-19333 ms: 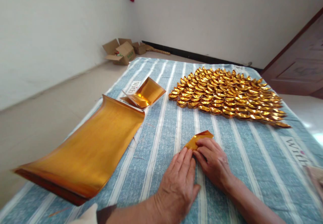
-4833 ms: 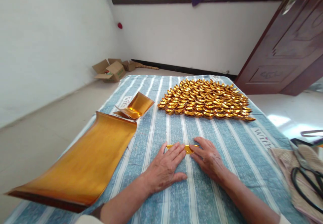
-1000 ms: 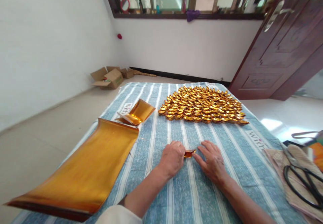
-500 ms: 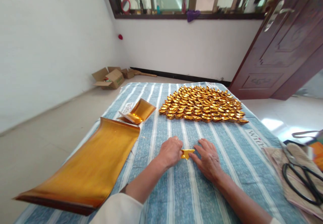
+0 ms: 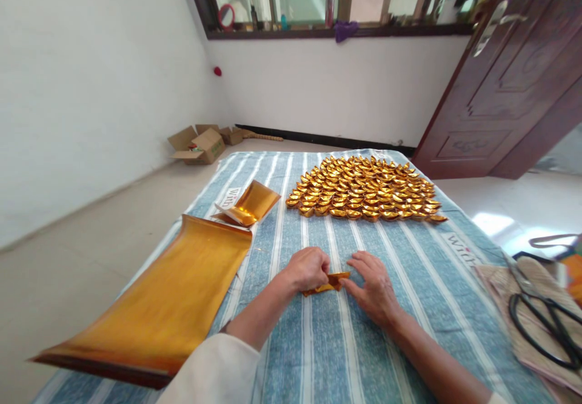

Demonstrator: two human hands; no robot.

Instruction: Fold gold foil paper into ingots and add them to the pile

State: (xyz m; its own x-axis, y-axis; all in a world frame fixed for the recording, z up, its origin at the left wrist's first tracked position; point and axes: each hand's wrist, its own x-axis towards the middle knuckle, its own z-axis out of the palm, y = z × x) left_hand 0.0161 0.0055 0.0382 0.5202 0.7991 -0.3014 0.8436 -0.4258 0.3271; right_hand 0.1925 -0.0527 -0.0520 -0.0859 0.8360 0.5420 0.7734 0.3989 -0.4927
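Note:
Between my hands, low over the striped cloth (image 5: 291, 343), is a small piece of folded gold foil paper (image 5: 335, 281). My left hand (image 5: 310, 269) has its fingers curled closed on the paper's left part, hiding some of it. At the right end, my right hand (image 5: 371, 282) pinches the edge between thumb and finger, its other fingers stretched forward. Beyond them lie rows of gold paper ingots (image 5: 364, 188), boat-shaped with pointed ends. To the left are a large gold foil sheet (image 5: 168, 295) and a smaller curled gold sheet (image 5: 254, 202).
Black-handled scissors (image 5: 543, 319) rest on a beige folded cloth (image 5: 495, 289) at the right edge. Open cardboard boxes (image 5: 204, 144) stand on the floor beyond the table. A dark red door (image 5: 495, 101) is at the right, and a windowsill (image 5: 295, 32) with bottles at the back.
The small foil piece has been turned and folded; a longer strip of it now shows under my left hand. My left fist has shifted slightly, while my right hand stays nearly in place.

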